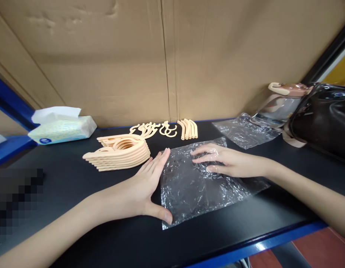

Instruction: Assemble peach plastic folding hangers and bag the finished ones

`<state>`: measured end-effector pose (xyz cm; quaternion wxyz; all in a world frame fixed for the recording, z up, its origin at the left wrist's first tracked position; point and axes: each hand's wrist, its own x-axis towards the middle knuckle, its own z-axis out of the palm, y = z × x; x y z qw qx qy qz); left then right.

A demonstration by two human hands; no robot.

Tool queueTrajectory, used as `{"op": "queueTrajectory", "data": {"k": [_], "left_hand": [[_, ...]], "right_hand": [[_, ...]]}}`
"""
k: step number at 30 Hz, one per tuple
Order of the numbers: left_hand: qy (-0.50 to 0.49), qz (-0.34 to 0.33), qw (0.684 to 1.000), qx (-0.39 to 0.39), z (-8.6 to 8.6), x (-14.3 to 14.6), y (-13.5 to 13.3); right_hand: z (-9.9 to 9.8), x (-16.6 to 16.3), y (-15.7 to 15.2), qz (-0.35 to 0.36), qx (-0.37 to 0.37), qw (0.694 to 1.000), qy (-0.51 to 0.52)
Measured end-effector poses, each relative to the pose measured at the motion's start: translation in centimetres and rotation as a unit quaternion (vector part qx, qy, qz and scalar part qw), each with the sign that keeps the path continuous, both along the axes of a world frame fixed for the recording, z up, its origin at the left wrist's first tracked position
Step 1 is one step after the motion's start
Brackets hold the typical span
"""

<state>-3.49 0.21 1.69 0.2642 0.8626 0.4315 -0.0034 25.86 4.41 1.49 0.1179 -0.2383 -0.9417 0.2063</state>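
Observation:
A clear crinkled plastic bag lies flat on the black table in front of me. My left hand rests at the bag's left edge, fingers stretched out and thumb pressed on its near left corner. My right hand lies inside or under the bag's upper layer, fingers flat and spread. To the left, beyond my left hand, sits a stack of peach plastic hanger bodies. Behind it lie peach hooks and a row of curved peach tubes.
A tissue pack stands at the back left. Another clear bag lies at the back right, beside a lidded jug and a dark bag. Cardboard walls the back. The table's blue front edge runs close below.

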Motion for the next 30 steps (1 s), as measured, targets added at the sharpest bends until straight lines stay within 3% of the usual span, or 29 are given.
{"op": "queueTrajectory", "data": {"k": [7,13,25,30], "left_hand": [[-0.025,-0.017,0.999,0.012,-0.2,-0.1,0.2],[-0.023,-0.011,1.000,0.006,-0.4,-0.4,0.3],[0.003,-0.008,1.000,0.020,0.0,0.1,0.0],[0.022,-0.022,0.999,0.035,0.4,-0.1,-0.1]], "right_hand": [[-1.2,-1.2,-2.1,0.027,0.062,0.995,-0.075],[-2.2,-1.7,-2.2,0.026,0.078,0.991,-0.105],[-1.9,-2.1,-2.6,0.015,0.079,0.992,-0.093],[-1.6,-1.6,-2.2,-0.026,0.045,0.993,-0.107]]}}
